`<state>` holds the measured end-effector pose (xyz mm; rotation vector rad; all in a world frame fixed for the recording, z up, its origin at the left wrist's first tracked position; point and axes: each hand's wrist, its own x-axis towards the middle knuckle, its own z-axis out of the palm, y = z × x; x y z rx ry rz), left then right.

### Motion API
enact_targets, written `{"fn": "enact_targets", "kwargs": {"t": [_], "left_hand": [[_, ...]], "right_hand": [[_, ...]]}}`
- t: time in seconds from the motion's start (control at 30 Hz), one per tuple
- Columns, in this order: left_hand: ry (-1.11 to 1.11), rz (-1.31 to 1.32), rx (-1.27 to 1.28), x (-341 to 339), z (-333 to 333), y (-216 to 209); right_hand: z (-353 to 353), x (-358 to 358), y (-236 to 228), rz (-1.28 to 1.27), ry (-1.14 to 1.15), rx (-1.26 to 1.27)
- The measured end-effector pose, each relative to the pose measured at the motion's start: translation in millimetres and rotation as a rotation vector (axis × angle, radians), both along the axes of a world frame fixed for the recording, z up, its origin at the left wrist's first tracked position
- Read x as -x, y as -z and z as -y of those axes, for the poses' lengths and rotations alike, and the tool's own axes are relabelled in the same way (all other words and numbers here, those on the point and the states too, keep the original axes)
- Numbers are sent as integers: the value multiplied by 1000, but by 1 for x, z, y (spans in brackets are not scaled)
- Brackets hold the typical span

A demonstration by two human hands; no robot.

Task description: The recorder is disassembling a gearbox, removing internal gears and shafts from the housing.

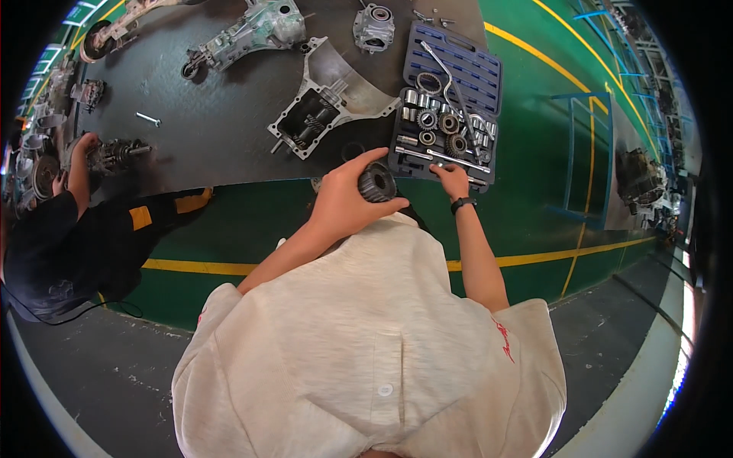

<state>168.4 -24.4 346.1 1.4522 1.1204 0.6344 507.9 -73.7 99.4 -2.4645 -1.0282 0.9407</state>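
Note:
My left hand (341, 200) is closed around a dark toothed gear (377, 183), held just off the bench's front edge. My right hand (453, 181), with a black band at its wrist, reaches to the near rim of an open socket set case (493, 67). Its fingers are pinched together there, and what they grip, if anything, is too small to make out. Several loose gears (449, 124) lie on the sockets in the case. A long ratchet handle (439, 61) rests slantwise across the lid and tray. Left of the case sits an open metal gearbox housing (359, 88).
On the dark bench (198, 145) are a long transmission casing (263, 34), a small housing (374, 29) and a bolt (149, 119). At left another person (84, 237) handles a geared shaft (118, 155). A blue-framed table (620, 145) with a gearbox unit (640, 179) stands at right.

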Motion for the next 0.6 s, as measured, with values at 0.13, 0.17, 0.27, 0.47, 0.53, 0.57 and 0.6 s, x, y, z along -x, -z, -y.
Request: {"fn": "enact_targets", "kwargs": {"t": [0.13, 0.17, 0.27, 0.47, 0.53, 0.57, 0.6], "left_hand": [[-111, -24, 77, -11, -1, 9], [-112, -51, 83, -15, -2, 9], [-120, -119, 168, -31, -3, 8], [-241, -110, 255, -60, 1, 7], [-287, -129, 245, -65, 0, 7], [-309, -136, 245, -68, -1, 5], [-306, -143, 252, -72, -4, 4]], "right_hand": [[-23, 2, 12, 42, -172, 129], [-30, 4, 12, 28, -173, 123], [-41, 7, 10, -37, -187, 158], [-56, 6, 32, -26, -290, 136], [-60, 8, 36, -48, -312, 138], [-62, 10, 37, -54, -321, 158], [-64, 10, 38, -60, -330, 177]]}}
